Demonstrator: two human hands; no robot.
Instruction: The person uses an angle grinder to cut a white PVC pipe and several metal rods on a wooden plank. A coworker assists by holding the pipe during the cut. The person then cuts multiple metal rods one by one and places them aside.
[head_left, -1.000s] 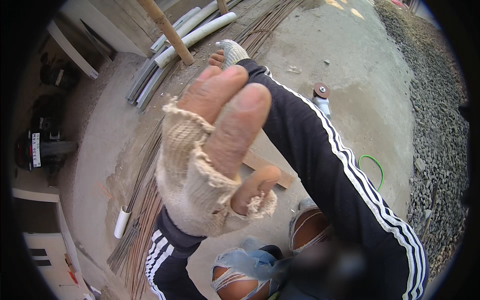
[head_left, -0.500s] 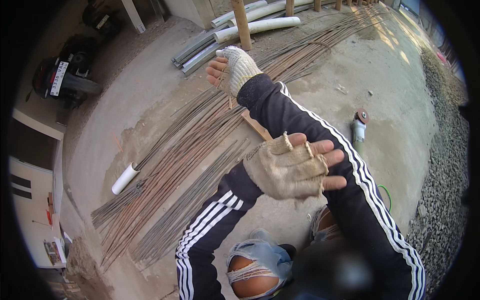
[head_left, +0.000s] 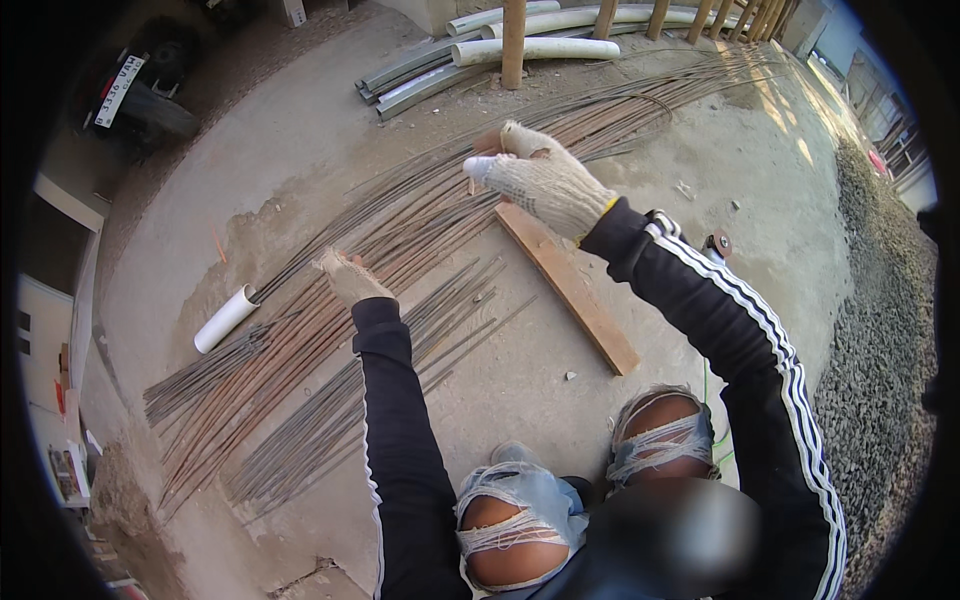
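Long thin steel rods (head_left: 300, 340), some rusty brown and some grey, lie in bundles on the concrete in front of me. My left hand (head_left: 352, 278), in a worn fingerless knit glove, is over the middle of the rods with its fingers loosely apart and nothing visible in it. Farther right, my right hand (head_left: 545, 185) reaches above the rods in a matching glove, a white covering on one digit. Its fingers are bent but apart, and no held thing shows. A wooden plank (head_left: 570, 290) lies below the right hand, its far end at the rods.
A short white pipe (head_left: 226, 318) sits at the rods' left side. Behind are white pipes and metal channels (head_left: 430, 88) beside a wooden post (head_left: 513, 45). An angle grinder (head_left: 718, 243) is partly hidden by my right sleeve. Gravel (head_left: 880, 370) lines the right.
My left hand has swung away from my right forearm, out over the rods. My right hand has moved right and slightly nearer, turning over. More of the plank shows.
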